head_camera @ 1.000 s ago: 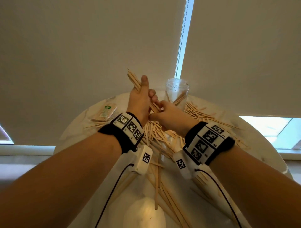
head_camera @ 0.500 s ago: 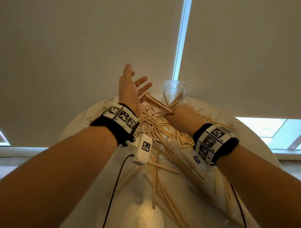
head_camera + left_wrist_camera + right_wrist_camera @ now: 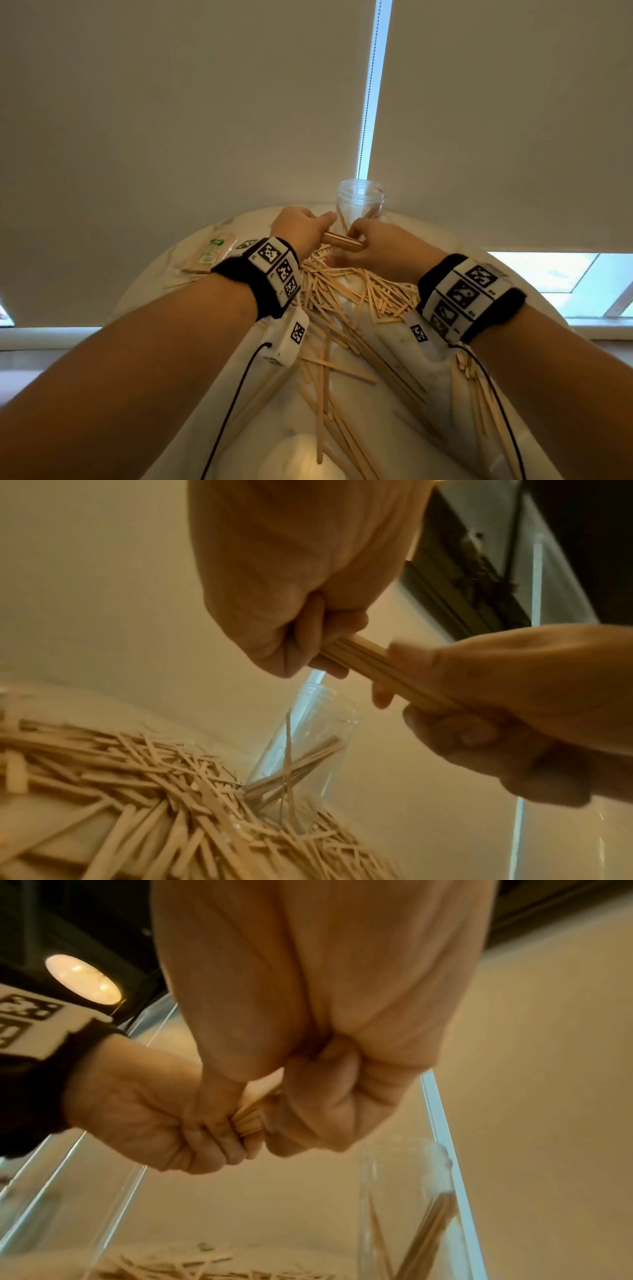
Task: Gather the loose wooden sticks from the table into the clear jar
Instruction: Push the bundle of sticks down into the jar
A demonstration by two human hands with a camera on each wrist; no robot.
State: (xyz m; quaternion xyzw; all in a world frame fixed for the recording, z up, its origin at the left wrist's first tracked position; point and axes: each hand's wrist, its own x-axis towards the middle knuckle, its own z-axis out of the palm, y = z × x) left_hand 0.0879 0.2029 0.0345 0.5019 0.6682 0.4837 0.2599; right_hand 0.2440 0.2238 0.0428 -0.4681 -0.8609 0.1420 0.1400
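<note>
both hands meet at the upper middle of the head view, above the pile. the left hand (image 3: 301,228) and the right hand (image 3: 378,245) each have their fingers clenched around one bundle of sticks (image 3: 342,241). the clear jar (image 3: 360,205) stands just behind them, a few sticks inside. loose sticks (image 3: 342,301) cover the tabletop (image 3: 164,291) below.

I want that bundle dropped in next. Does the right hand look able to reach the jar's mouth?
Probably yes: the right hand holds the bundle just before the clear jar, whose open mouth is unobstructed; the left hand also grips it.
</note>
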